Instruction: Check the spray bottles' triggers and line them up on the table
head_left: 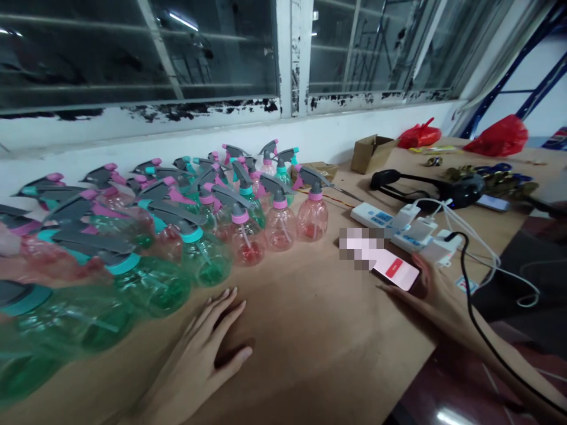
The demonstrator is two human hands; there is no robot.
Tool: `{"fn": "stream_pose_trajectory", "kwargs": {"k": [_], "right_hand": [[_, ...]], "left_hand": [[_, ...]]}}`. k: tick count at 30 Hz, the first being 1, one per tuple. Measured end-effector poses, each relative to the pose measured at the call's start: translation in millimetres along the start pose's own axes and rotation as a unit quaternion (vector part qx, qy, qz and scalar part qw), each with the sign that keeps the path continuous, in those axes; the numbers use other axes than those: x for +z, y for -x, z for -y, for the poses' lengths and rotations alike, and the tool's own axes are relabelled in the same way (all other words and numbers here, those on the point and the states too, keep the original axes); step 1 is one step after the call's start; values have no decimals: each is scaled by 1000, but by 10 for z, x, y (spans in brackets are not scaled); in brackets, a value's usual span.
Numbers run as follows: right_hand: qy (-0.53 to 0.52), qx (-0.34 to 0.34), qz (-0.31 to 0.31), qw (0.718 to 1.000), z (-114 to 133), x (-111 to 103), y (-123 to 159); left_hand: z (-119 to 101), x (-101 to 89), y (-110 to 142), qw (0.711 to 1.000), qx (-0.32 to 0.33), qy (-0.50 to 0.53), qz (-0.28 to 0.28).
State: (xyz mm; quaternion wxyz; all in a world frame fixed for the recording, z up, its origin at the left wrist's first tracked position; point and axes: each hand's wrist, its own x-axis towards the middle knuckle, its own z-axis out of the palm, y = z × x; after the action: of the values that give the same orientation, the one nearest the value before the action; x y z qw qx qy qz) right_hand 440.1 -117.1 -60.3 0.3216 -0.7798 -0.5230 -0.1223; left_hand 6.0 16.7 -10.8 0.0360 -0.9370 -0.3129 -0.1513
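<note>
My left hand [206, 345] rests on the brown table top with its fingers stretched out and nothing in it. Just beyond its fingertips stands a green spray bottle [208, 260] with a turquoise collar and a grey trigger head. A pink spray bottle [248, 242] is beside that one. On the right, my right hand [420, 289] is closed around the near end of a smartphone [405, 274]. The phone lies low over the table, its lit screen facing up with a red button on it. Part of the screen is blurred out by blocks.
Several more spray bottles [312, 215] crowd the left side along the window wall. A white power strip [376, 215] with chargers and cables lies beyond the phone. Behind are a black headset [429, 189], an open cardboard box [372, 154] and red plastic bags [500, 136].
</note>
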Motion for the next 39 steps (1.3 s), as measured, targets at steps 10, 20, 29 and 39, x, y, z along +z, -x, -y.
{"fn": "stream_pose_trajectory", "kwargs": {"k": [10, 20, 29, 39], "right_hand": [[48, 34, -18, 998, 373, -41, -11], [38, -31, 64, 997, 300, -23, -32], [54, -33, 80, 995, 361, -56, -26], [43, -35, 75, 996, 346, -42, -25]], "left_hand": [[24, 33, 5, 1000, -7, -15, -10], [59, 56, 8, 1000, -3, -17, -14], [81, 87, 15, 1000, -2, -11, -7], [85, 85, 38, 1000, -4, -8, -9]]}}
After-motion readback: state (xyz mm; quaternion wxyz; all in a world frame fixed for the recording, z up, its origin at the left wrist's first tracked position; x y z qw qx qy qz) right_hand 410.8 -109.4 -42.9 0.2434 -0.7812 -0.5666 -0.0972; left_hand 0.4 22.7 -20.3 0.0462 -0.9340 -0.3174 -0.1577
